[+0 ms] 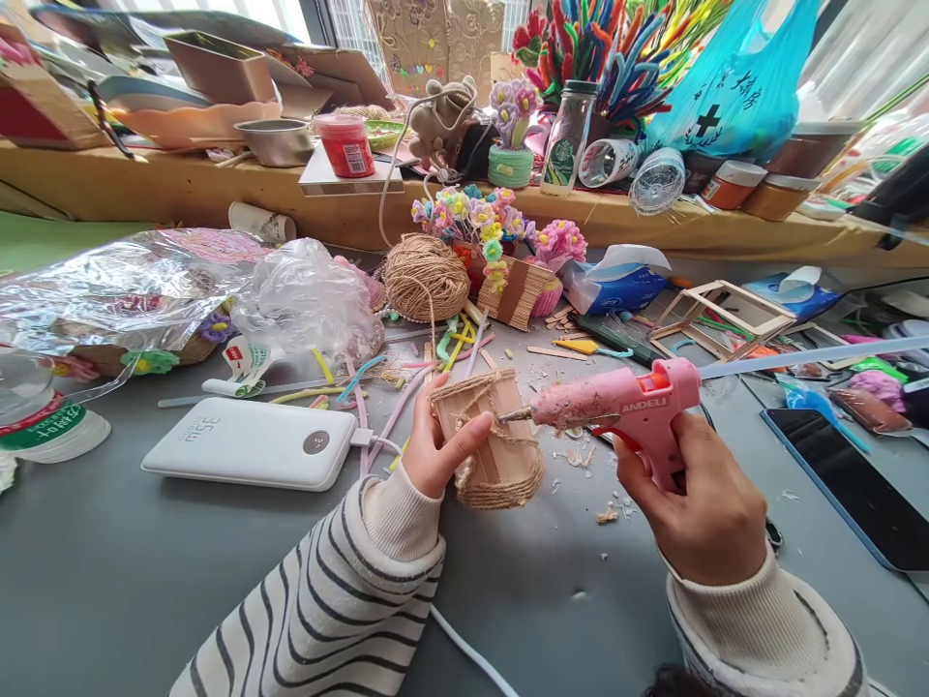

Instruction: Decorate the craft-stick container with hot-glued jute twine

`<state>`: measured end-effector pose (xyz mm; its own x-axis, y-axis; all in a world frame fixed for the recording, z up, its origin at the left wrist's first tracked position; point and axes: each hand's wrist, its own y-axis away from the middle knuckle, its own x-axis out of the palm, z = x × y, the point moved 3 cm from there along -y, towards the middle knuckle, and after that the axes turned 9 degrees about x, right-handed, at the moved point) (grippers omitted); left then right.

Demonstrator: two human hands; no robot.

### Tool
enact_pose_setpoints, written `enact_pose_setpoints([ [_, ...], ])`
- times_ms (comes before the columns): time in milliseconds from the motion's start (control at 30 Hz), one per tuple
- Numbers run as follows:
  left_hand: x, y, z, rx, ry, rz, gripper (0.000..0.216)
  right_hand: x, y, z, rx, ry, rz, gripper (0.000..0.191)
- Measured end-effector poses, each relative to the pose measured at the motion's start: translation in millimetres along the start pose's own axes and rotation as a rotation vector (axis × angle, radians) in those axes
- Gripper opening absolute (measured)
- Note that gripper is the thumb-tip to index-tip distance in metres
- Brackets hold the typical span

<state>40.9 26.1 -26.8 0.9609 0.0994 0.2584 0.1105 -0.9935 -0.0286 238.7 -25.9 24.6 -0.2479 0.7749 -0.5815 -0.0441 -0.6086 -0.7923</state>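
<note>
In my left hand [444,440] I hold a small craft piece of flat wooden sticks [490,426], with jute twine glued along its edges and wound in rows at its lower end. My thumb lies across its front face. My right hand [701,494] grips a pink hot glue gun [616,399] by its handle. The metal nozzle points left and is at the piece's upper right, close to the twine; whether it touches I cannot tell. A long translucent glue stick [813,356] sticks out of the gun's back. Twine runs up from the piece toward a jute ball [427,278].
A white power bank [251,443] with a plugged-in cable lies at left, beside a plastic bottle [50,416]. A phone [856,484] lies at right. Behind are pipe-cleaner flowers [471,215], a tissue pack [616,281], a wooden stick frame [715,319] and scraps. A cluttered ledge [326,208] runs along the back.
</note>
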Motion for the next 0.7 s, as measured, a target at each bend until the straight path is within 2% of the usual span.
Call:
enact_pose_setpoints([
  [700,-2.1,-3.7,1.5,0.026,-0.001,0.033,0.087,-2.5,0.2,-1.3,-0.018,0.007,-0.01,0.021],
])
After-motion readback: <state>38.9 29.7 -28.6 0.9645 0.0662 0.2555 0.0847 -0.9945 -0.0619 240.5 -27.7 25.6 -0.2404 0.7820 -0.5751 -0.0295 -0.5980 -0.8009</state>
